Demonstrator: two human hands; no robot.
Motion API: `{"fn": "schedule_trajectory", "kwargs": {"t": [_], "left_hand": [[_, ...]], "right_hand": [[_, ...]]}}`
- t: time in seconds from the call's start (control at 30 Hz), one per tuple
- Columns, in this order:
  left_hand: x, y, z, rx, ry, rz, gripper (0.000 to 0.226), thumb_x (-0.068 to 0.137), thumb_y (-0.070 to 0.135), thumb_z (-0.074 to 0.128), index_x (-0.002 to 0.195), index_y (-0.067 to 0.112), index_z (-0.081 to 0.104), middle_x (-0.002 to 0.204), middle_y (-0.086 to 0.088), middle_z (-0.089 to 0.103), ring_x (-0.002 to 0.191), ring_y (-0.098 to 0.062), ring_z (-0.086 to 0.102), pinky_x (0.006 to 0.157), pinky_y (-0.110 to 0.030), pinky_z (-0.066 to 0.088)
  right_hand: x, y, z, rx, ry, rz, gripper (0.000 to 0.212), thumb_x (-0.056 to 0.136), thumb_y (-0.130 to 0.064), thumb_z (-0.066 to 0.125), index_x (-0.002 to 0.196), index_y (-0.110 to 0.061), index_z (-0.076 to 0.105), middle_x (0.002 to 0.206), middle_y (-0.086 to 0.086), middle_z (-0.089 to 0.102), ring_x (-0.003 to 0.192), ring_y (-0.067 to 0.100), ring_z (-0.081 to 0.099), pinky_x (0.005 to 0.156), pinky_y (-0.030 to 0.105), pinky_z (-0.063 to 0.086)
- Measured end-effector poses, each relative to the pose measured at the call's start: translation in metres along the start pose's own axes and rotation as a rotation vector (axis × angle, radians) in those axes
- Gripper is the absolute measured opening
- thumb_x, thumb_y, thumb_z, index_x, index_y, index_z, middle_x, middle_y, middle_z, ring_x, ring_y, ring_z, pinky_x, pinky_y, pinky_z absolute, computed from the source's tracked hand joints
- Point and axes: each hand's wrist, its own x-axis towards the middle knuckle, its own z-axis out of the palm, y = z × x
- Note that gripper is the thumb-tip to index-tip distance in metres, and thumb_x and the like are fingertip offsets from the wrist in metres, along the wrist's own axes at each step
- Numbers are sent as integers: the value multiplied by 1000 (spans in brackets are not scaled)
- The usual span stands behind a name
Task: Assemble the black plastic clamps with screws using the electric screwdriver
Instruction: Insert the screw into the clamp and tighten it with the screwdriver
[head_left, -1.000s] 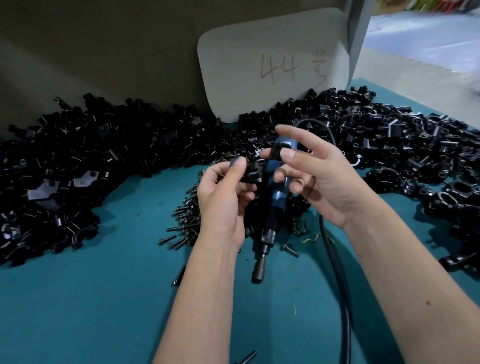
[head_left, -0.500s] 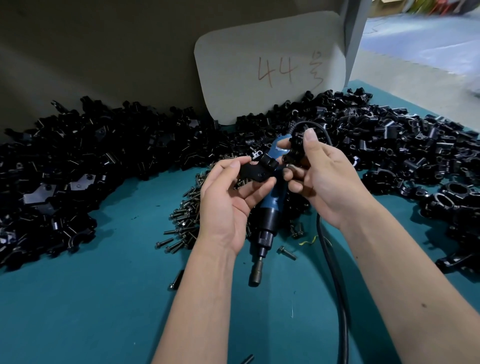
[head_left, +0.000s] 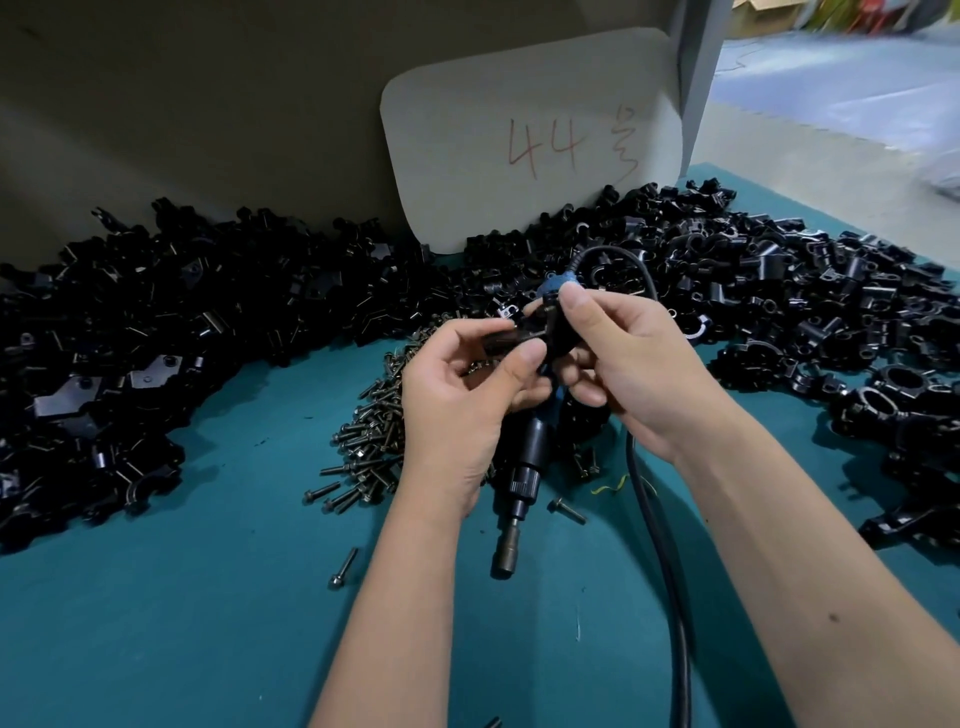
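Two clamp pieces (head_left: 540, 335) meet above the surface (head_left: 208, 597), pinched in the grip of both the left hand (head_left: 457, 410) and right hand (head_left: 634, 374). No screw looks driven yet; the electric screwdriver (head_left: 524, 467) hangs beneath, with heaps of loose clamps (head_left: 208, 291) and screws (head_left: 371, 447) waiting.

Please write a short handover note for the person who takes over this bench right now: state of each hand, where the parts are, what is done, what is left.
Left hand: pinches a black clamp piece above the mat.
Right hand: holds the mating clamp piece against it, with the electric screwdriver tucked in the same hand, bit end pointing down toward the person.
Parts: loose screws heaped on the teal mat left of the hands; unassembled clamps piled along the back and both sides.
Done: two pieces brought together.
Left: no screw visible in this pair yet; insert one and drive it.
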Motion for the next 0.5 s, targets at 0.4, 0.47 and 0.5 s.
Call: {"fn": "schedule_trajectory", "kwargs": {"t": [0.4, 0.47, 0.5], "left_hand": [[1, -2, -2, -46, -32, -100, 20, 106, 18, 59, 105, 21, 78, 74, -12, 71, 54, -16, 62, 46, -20, 46], [1, -1, -1, -66, -5, -94, 23, 106, 14, 58, 101, 19, 79, 80, -12, 71, 58, -16, 61, 47, -21, 46], [1, 0, -1, -73, 3, -98, 21, 106, 15, 59, 102, 16, 79, 84, -13, 72, 61, -16, 63, 48, -21, 48]], "right_hand": [[2, 3, -2, -187, -84, -152, 22, 101, -11, 66, 117, -20, 78, 77, 10, 64, 63, 22, 53, 52, 23, 46], [0, 2, -1, -166, -149, -155, 28, 99, -1, 65, 116, -19, 78, 81, 12, 63, 66, 25, 49, 52, 22, 43], [0, 2, 0, -155, -140, -158, 28, 97, 2, 67, 114, -17, 77, 82, 10, 65, 66, 25, 49, 52, 22, 43]]}}
